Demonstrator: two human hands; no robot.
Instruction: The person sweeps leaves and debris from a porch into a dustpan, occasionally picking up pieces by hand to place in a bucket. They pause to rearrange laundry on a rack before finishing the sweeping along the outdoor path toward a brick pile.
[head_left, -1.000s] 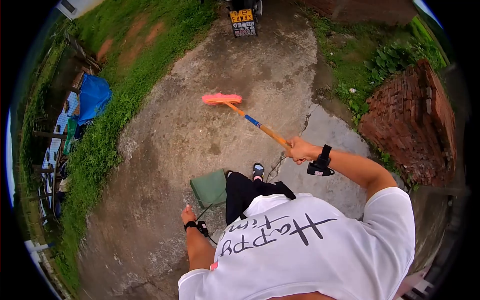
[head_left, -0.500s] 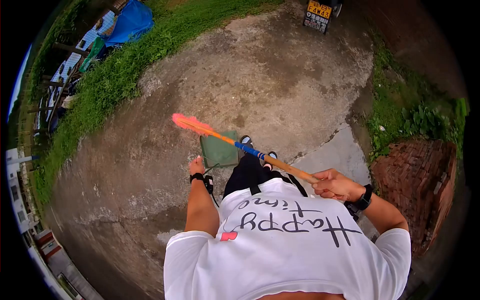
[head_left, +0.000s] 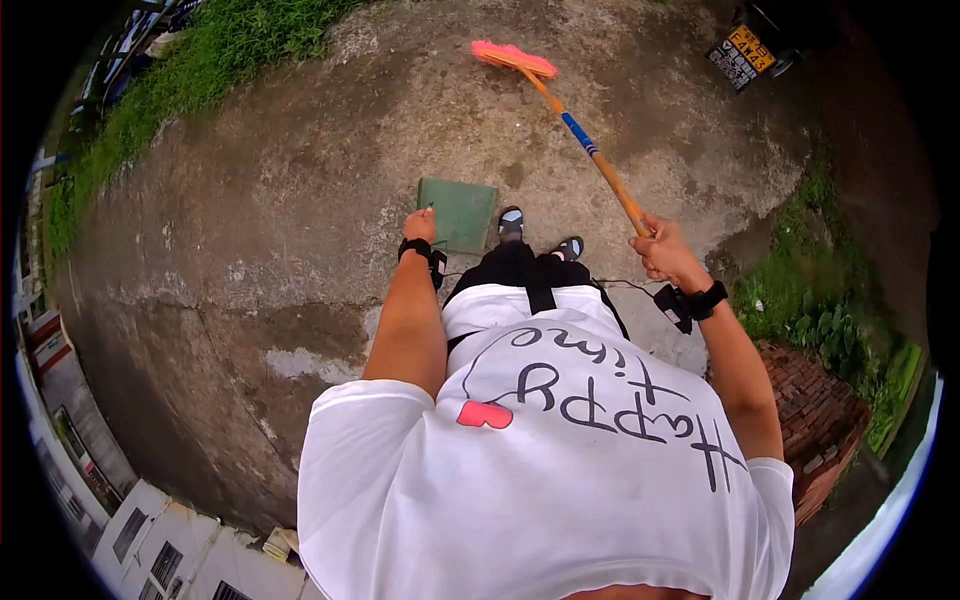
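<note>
A long wooden pole (head_left: 620,190) with a blue wrapped section reaches up and left from my right hand (head_left: 662,250), whose fingers are wrapped round its lower end. At its far end is a fluffy pink head (head_left: 514,58), over the concrete. My left hand (head_left: 420,226) is closed in front of the left edge of a flat green square panel (head_left: 462,212); something thin and dark shows at its fingers, too small to name. The panel lies beside my feet, or just above the ground; I cannot tell which.
Stained concrete (head_left: 300,200) surrounds my shoes (head_left: 511,222). Grass (head_left: 210,75) borders it at the upper left. On the right are weeds and a brick stack (head_left: 810,405). A vehicle with a yellow plate (head_left: 748,50) stands at the upper right.
The pink head has swung up and to the right, away from the green panel, and the pole is now steeper. Both hands appear higher in view. The camera view has also turned.
</note>
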